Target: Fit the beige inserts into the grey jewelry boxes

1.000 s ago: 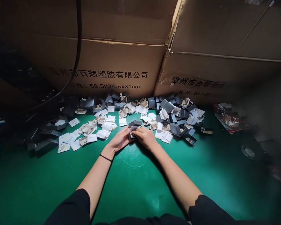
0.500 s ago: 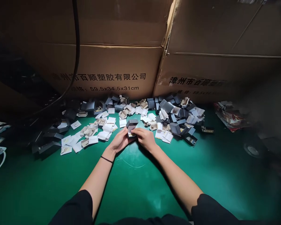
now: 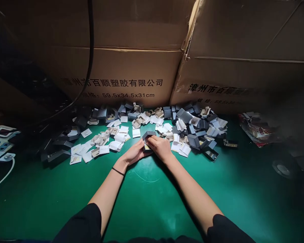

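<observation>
A small dark grey hinged box (image 3: pixel 149 134), much like a jewellery box, is held just above the table with its lid raised. My left hand (image 3: pixel 134 153) is closed around its left side and base. My right hand (image 3: pixel 160 146) has its fingers pinched at the box's opening, against the right side of the lid. A yellowish patch shows in the lower half of the box. My fingers cover most of its inside. Around it lie loose white and beige folded card inserts (image 3: pixel 120 137) and more dark boxes (image 3: pixel 194 141).
Large cardboard cartons (image 3: pixel 121 74) wall off the back of the green table (image 3: pixel 147 202). A black cable (image 3: pixel 90 40) hangs at the left, above a power strip (image 3: pixel 0 145). At the right are a clear plastic bag (image 3: pixel 259 131) and a round object (image 3: pixel 281 168).
My right fingers have moved up and further over the box opening, hiding the white inside that showed before. The whole view has shifted slightly, so things appear further right.
</observation>
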A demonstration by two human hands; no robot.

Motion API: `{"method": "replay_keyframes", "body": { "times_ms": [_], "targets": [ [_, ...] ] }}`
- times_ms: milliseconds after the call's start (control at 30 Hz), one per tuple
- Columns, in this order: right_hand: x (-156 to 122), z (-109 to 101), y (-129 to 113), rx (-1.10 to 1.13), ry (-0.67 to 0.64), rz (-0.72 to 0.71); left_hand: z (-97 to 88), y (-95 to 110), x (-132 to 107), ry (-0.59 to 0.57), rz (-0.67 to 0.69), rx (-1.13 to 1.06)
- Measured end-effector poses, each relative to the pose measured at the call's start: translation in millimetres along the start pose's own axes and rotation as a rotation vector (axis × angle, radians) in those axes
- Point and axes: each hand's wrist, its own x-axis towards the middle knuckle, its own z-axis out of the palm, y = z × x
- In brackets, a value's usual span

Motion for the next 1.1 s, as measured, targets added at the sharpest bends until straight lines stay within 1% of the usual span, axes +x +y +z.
{"method": "replay_keyframes", "body": {
  "times_ms": [167, 300, 467, 600, 700, 833, 967, 1100],
  "targets": [
    [-1, 4, 2, 0.016, 0.034, -0.028, 0.1, 0, -1, -0.026, -0.005, 0.02],
    [-3, 9, 4, 0.075, 0.101, -0.033, 1.8, -1, -1, -0.02, 0.014, 0.042],
    [-4, 13, 7, 0.096, 0.138, -0.08, -0.4, -2, -1, -0.008, 0.034, 0.027],
    [-3, 16, 11, 0.036, 0.177, -0.167, -2.2, -2, -1, -0.009, 0.027, 0.022],
    [-2, 19, 12, -0.029, 0.23, -0.215, -1.1, -3, -1, 0.014, 0.036, 0.014],
    [-1, 21, 13, -0.059, 0.244, -0.216, 0.5, -3, 0, 0.051, 0.063, -0.037],
    [-3, 24, 14, -0.066, 0.252, -0.212, -0.2, -1, 1, 0.061, 0.042, -0.074],
    [-6, 29, 16, 0.006, 0.321, -0.22, -0.8, 0, 2, 0.067, 0.028, -0.106]
  ]
}}
